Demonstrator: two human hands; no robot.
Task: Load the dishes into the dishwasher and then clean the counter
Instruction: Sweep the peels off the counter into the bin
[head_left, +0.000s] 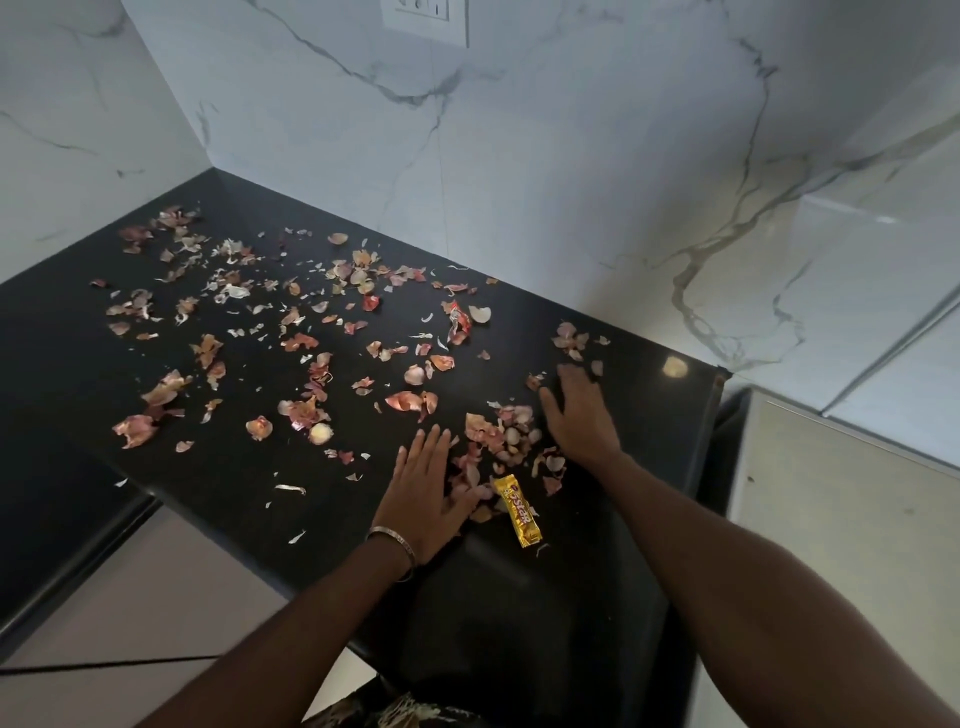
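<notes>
Left hand and right hand, both flat and spread, corralling dry pink-brown onion skins near black stone bench front edge. Holding nothing. Risk: light flakes and yellow candy wrapper slipping over edge if swept fast.

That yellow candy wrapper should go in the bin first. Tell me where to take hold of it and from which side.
Pinch the near end of the yellow candy wrapper. It lies flat on the black counter, and that end is free of the onion peels crowding its far end. Come from above with the right hand.
</notes>
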